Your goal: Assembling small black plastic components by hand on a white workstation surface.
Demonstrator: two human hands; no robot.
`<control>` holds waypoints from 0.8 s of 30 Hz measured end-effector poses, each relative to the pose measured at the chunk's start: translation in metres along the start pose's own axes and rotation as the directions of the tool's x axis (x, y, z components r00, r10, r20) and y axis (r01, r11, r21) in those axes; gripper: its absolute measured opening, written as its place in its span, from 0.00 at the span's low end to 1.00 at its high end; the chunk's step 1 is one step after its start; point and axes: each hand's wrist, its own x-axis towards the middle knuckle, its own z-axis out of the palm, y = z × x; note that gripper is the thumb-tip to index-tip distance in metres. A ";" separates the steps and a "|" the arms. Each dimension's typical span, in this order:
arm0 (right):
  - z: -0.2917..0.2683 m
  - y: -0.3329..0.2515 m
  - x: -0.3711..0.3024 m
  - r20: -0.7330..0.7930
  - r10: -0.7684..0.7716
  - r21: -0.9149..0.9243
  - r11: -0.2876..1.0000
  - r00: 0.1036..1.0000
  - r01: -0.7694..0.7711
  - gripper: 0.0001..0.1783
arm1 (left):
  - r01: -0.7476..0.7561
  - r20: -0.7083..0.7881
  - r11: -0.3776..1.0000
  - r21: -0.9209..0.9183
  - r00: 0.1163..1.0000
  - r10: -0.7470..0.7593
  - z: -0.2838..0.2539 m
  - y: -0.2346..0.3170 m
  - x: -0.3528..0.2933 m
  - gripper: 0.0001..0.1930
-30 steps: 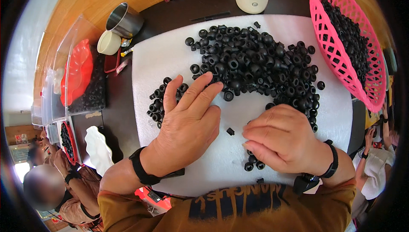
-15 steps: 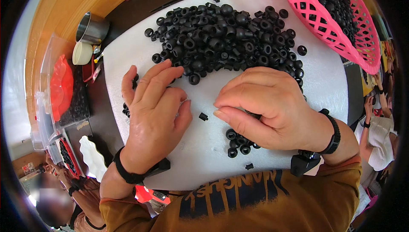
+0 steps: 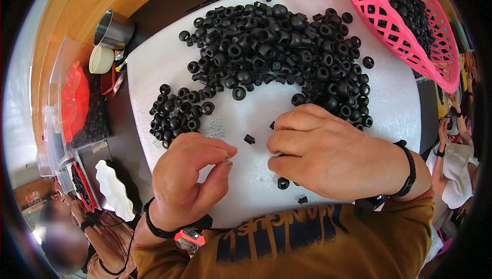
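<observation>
A tiny clear or metallic coil, like a small spring, is pinched between the thumb and forefinger of my left hand. My right hand bends over a few black parts at the near right of the white board; its fingers are closed, and what they grip is mostly hidden. A dark piece shows at its forefinger. Between the hands lies a small black plug. A hollow black ball sits under the right thumb, another plug nearer to me.
A large heap of black balls and plugs covers the far board, with a smaller cluster at left beside loose springs. A pink basket of black parts stands far right. Left are a steel cup and red tray. Other people are nearby.
My left hand has drawn nearer to me, uncovering the left cluster and the springs; the coil now shows in its pinch. My right hand has turned down and come lower over the near parts.
</observation>
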 end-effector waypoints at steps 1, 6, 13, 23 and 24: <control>0.003 0.000 0.000 -0.082 -0.011 -0.002 1.000 0.997 0.010 0.05 | -0.001 -0.002 1.000 0.000 1.000 0.001 0.000 -0.001 0.000 0.13; 0.004 -0.002 -0.001 -0.069 0.018 -0.084 0.996 0.997 -0.023 0.05 | -0.024 -0.064 0.997 -0.071 0.998 0.020 0.005 -0.001 -0.001 0.11; 0.009 -0.002 0.004 -0.099 0.025 -0.150 0.988 0.995 -0.040 0.05 | 0.104 -0.067 0.983 -0.154 0.991 -0.115 0.008 -0.004 -0.003 0.11; 0.010 0.003 0.007 -0.196 -0.007 0.004 1.000 0.980 0.008 0.04 | 0.053 -0.038 0.980 -0.192 0.997 -0.061 0.008 0.000 0.002 0.12; 0.008 0.004 0.009 -0.275 0.061 0.192 0.981 0.959 -0.008 0.06 | 0.040 -0.003 0.982 -0.183 0.999 -0.041 0.006 0.003 0.004 0.12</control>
